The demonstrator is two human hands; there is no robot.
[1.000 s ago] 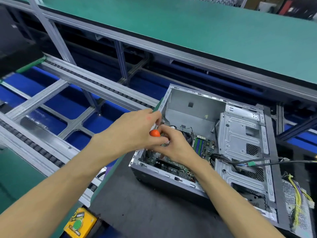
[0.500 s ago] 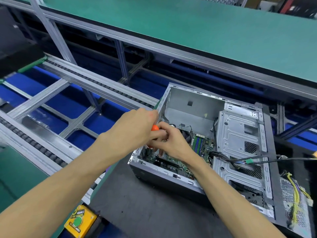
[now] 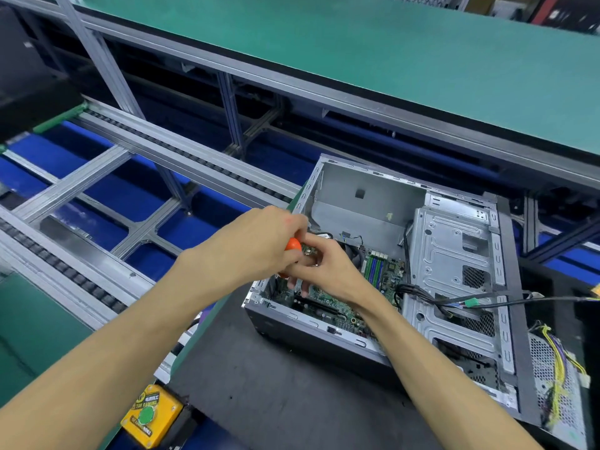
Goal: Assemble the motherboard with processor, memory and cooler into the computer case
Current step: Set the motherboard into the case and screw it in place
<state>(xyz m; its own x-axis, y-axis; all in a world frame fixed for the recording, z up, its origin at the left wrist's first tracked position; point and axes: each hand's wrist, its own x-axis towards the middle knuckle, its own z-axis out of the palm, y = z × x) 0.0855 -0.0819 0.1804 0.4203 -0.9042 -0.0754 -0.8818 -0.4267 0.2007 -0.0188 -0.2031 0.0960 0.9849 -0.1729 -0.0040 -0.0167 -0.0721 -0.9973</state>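
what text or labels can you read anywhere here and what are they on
"TUF GAMING": on the yellow box, top line, read with some doubt.
Other print on the yellow box, above and below its green button: too blurred to read.
Markings on the motherboard: too small to read.
Nothing legible on the case.

Open computer case (image 3: 383,349) on the tabletop (image 3: 276,394) before me; motherboard (image 3: 328,302) inside, drive cage (image 3: 454,254) to its right; conveyor rails (image 3: 136,177) left.
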